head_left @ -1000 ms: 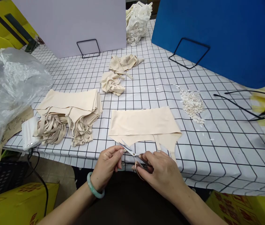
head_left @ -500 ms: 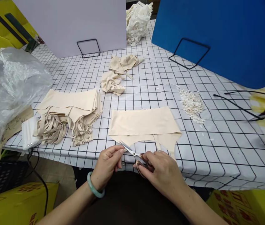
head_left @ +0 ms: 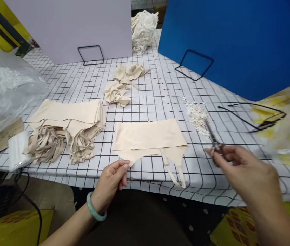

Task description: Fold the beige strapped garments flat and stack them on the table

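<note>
A beige camisole-like top [head_left: 150, 135] lies flat before me, one thin strap looping down at its lower right. My left hand [head_left: 113, 179], with a green bangle [head_left: 95, 207] on the wrist, is closed in a pinch on the top's lower left tip. Out to the right, my right hand [head_left: 247, 171] grips a pair of scissors [head_left: 211, 133] by the handles, slightly blurred. The blades point away from me, their tips at a heap of small white scraps [head_left: 197, 114]; whether they touch it I cannot tell.
Stacked beige tops [head_left: 65, 111] with bundled straps lie left, beside a white power strip [head_left: 19, 150] and clear plastic bag [head_left: 9, 85]. Crumpled beige cloth [head_left: 118, 94] lies behind. Glasses [head_left: 258, 128] rest right. A lilac board [head_left: 78, 27] and blue board [head_left: 227, 41] stand at the back.
My right hand has carried the scissors away from the top's lower left tip, rightward to the scrap heap. My left hand keeps its pinch. The view has shifted slightly right.
</note>
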`<state>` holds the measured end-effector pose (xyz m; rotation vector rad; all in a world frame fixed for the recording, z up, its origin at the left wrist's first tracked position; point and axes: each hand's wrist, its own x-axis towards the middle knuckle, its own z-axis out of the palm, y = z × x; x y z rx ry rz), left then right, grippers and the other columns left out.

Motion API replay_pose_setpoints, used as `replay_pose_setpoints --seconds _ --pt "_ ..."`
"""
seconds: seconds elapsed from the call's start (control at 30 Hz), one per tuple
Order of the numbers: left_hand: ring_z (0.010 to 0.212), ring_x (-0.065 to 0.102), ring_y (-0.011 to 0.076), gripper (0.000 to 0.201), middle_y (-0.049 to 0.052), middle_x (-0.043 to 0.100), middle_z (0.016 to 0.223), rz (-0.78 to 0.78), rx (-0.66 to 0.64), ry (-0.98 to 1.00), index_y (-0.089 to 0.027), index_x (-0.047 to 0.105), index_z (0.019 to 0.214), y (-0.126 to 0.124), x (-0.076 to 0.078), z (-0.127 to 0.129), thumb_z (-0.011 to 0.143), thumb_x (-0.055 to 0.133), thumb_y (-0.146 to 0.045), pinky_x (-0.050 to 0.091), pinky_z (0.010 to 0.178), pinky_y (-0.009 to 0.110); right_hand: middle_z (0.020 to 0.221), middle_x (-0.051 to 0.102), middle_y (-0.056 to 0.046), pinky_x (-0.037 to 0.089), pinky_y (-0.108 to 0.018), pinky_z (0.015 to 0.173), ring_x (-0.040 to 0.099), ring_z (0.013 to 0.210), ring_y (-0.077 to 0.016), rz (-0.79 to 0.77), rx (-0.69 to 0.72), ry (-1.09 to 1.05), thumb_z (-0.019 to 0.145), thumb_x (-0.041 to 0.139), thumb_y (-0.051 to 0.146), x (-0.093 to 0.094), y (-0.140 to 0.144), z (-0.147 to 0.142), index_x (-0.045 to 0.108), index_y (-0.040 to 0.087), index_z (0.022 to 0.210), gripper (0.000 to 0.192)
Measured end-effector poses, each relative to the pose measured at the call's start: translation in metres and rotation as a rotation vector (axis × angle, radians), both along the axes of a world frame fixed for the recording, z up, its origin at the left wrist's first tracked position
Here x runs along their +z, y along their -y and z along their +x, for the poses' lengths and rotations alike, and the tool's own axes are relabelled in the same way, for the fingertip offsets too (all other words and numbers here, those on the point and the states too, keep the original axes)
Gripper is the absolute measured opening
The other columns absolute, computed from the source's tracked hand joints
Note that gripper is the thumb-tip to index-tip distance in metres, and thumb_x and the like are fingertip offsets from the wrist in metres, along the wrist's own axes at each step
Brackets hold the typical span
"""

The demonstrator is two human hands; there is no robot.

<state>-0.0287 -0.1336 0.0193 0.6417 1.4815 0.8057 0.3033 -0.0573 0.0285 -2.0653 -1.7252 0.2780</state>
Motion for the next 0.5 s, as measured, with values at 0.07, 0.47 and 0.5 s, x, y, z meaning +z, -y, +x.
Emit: replay_pose_setpoints --seconds 0.07,0.47,0.5 --pt "0.043 0.042 0.0062 0.054 -0.004 0.057 0.056 -0.042 -0.051 0.042 -0.014 0.063 0.107 0.002 0.005 -0.004 0.079 0.068 -0.06 0.029 0.043 0.017 0.064 0.067 -0.007 0.036 -0.034 0.05 0.054 0.052 -0.0193 -0.089 -0.192 0.123 0.07 0.076 0.057 0.005 -0.017 0.04 0.063 0.023 0.071 0.037" --pt "0.048 0.05 0.0048 0.051 0.01 0.071 0.106 -0.185 -0.369 0.039 -0.016 0.068 0.107 0.027 0.003 -0.022 0.078 0.07 -0.058 0.034 0.041 0.017 0.068 0.068 -0.008 0.036 -0.034 0.051 0.059 0.054 -0.0194 -0.329 -0.074 0.102 0.073 0.075 0.051 -0.003 -0.043 0.107 0.069 0.022 0.067 0.03" --pt "0.048 0.05 0.0045 0.05 0.011 0.071 0.107 -0.191 -0.362 0.048 -0.016 0.069 0.106 0.029 0.003 -0.022 0.078 0.071 -0.057 0.034 0.041 0.017 0.07 0.068 -0.008 0.036 -0.034 0.05 0.058 0.054 -0.0192 -0.172 -0.011 0.128 0.076 0.073 0.05 -0.004 -0.036 0.095 0.07 0.023 0.074 0.027"
